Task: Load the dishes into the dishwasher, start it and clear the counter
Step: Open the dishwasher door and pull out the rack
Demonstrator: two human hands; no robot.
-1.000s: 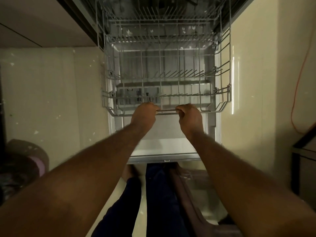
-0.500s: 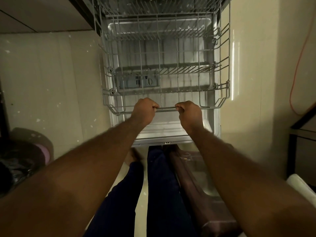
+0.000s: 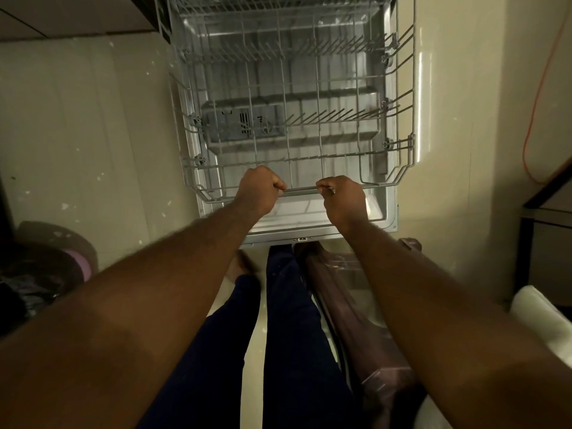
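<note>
The person wears dark navy trousers (image 3: 291,320), close-fitting along both legs. The left forearm (image 3: 161,289) and right forearm (image 3: 433,305) are bare, with fine hair along their edges. The left hand (image 3: 258,191), right hand (image 3: 343,202) and one foot (image 3: 240,266) are bare too.

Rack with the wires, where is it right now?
In the head view the wire rack sits top middle, out over the open dishwasher door, with the left hand and right hand gripping its front bar.
</note>
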